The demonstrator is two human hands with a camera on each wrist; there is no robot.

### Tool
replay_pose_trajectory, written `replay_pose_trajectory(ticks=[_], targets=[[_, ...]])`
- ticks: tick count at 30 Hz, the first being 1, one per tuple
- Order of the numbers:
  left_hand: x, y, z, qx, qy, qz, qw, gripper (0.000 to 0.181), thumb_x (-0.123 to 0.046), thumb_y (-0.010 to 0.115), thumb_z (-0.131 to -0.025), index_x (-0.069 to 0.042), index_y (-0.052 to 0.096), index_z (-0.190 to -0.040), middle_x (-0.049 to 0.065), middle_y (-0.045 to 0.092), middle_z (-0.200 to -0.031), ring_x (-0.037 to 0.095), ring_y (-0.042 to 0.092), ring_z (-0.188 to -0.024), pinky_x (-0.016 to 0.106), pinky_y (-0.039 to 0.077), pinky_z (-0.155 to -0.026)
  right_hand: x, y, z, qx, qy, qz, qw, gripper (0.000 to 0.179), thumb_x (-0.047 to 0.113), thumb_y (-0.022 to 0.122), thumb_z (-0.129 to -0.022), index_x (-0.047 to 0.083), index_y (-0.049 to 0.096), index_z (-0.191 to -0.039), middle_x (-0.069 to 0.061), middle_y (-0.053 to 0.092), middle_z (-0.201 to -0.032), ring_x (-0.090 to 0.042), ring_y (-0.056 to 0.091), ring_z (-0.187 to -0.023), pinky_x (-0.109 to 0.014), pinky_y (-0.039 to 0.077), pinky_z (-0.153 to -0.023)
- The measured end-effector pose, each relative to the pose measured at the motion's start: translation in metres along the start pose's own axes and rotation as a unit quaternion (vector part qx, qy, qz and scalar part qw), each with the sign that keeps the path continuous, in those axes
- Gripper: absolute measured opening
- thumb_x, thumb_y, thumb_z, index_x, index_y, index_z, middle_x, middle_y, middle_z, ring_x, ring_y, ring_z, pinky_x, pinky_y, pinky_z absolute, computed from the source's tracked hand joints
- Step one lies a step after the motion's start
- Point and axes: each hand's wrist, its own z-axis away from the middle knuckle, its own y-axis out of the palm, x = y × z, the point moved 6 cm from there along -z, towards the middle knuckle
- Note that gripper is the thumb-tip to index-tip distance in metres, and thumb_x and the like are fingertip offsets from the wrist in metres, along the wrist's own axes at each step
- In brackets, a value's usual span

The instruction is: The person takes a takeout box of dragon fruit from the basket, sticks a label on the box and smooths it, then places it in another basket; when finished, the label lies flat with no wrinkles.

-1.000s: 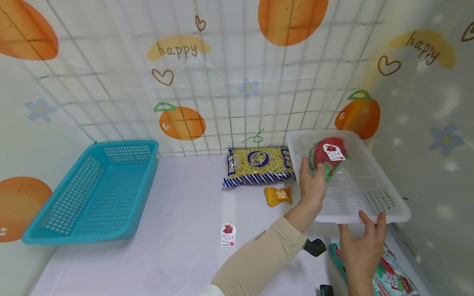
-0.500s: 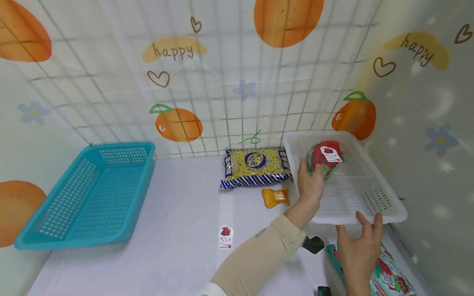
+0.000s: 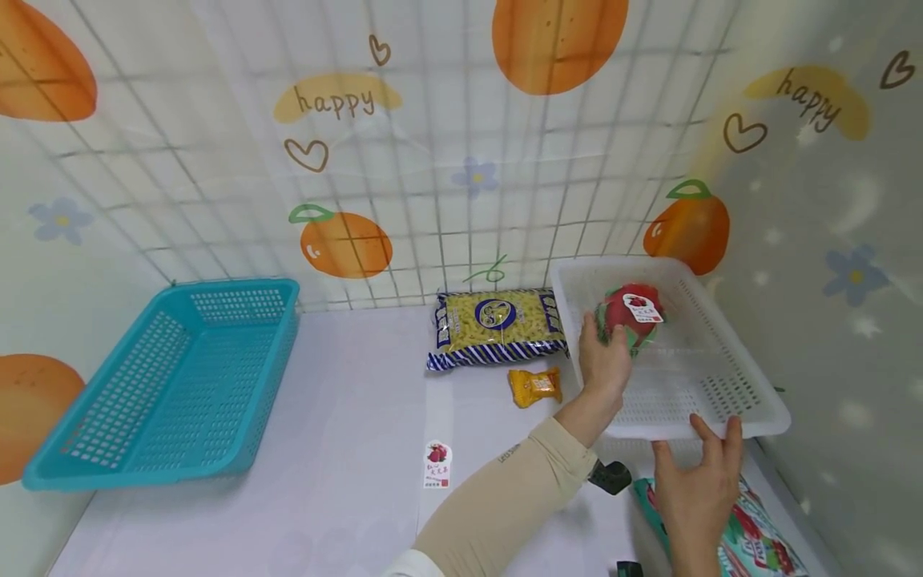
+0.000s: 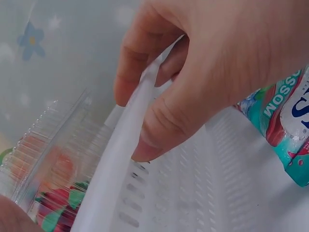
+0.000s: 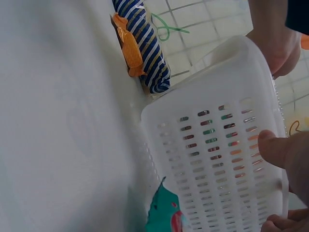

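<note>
A red and green dragon fruit with a white label sits behind clear plastic, in what looks like a clear ribbed box, inside the white perforated basket. My left hand reaches over the basket's left rim and holds the box beside the fruit; its fingertips are partly hidden. At the front rim, my right hand grips the basket. In the left wrist view, that right hand has its thumb outside the wall and fingers over the rim. The right wrist view shows the slotted front wall raised towards the camera.
A pasta bag and an orange-wrapped candy lie left of the white basket. Under my right hand is a teal packet. A teal basket stands far left. A fruit label lies on the white table.
The dragon fruit has sunk slightly in the white basket, away from the rear rim. Both hands keep nearly the same places; the whole head view shifts a little.
</note>
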Motion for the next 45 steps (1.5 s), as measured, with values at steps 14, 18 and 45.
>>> replay_pose_trajectory(ticks=[14,18,45], targets=[[0.005,0.000,-0.003,0.001,0.004,-0.025,0.9997,0.062,-0.019,0.062,-0.098,-0.006,0.041,-0.155,0.014,0.044,-0.158,0.027,0.037,-0.149,0.046,0.031,-0.124,0.004,0.000,0.000,-0.001,0.005,0.003,1.0000,0.056,0.008,0.079,-0.085,-0.006,0.059,-0.135,-0.022,0.024,-0.168,-0.052,0.027,-0.150,-0.072,0.026,-0.116],[0.007,0.000,-0.003,-0.013,0.001,-0.028,0.9995,0.062,-0.018,0.063,-0.097,-0.005,0.043,-0.154,0.015,0.046,-0.156,0.029,0.039,-0.148,0.047,0.032,-0.123,0.004,0.000,0.001,0.002,0.008,0.005,1.0000,0.056,0.008,0.078,-0.085,-0.006,0.058,-0.135,-0.022,0.023,-0.168,-0.052,0.027,-0.151,-0.072,0.026,-0.116],[0.013,0.003,-0.005,-0.036,0.017,-0.079,0.9961,0.058,-0.019,0.065,-0.094,-0.006,0.049,-0.148,0.016,0.054,-0.146,0.031,0.049,-0.138,0.049,0.040,-0.117,0.003,0.003,0.001,-0.003,-0.003,0.008,1.0000,0.054,0.005,0.078,-0.085,-0.008,0.059,-0.133,-0.023,0.023,-0.167,-0.049,0.025,-0.153,-0.069,0.023,-0.120]])
